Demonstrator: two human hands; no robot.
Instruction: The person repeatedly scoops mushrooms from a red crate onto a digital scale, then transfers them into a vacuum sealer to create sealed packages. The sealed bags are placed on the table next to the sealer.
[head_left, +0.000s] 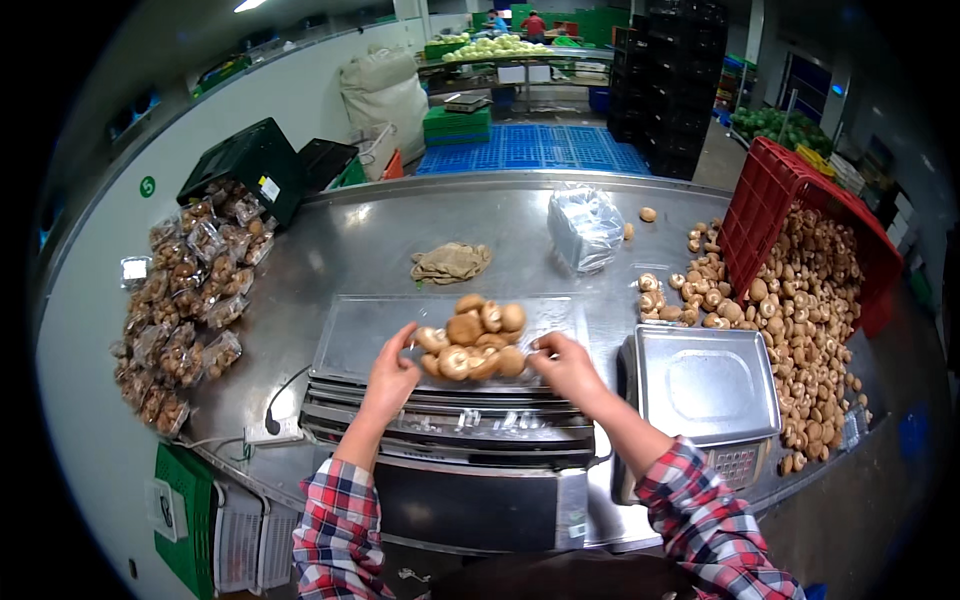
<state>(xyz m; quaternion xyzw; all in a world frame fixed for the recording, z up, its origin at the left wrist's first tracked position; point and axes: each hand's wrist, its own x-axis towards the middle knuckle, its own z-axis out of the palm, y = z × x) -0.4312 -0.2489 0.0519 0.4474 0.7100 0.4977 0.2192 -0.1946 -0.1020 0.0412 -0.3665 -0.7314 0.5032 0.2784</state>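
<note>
A clear plastic tray (495, 382) heaped with brown mushrooms (465, 328) is between my hands, over the flat top plate of a film-wrapping machine (360, 337). Its thin edges are hard to make out against the metal. My left hand (391, 369) grips the tray's left end with thumb and forefinger. At the other end, my right hand (566, 370) pinches the right edge. Below the tray, the machine's rollers (450, 420) run across, with shiny clear film on them. A dark flat plate (465, 502) lies nearest my body.
Right of the machine stands a weighing scale (705, 382). Loose mushrooms (810, 300) spill from a tipped red crate (765, 202). Bagged trays (585, 225) and a cloth (451, 262) lie behind. Wrapped mushroom packs (187, 300) pile at left by a dark crate (247, 165); a power strip (274, 430) sits nearer.
</note>
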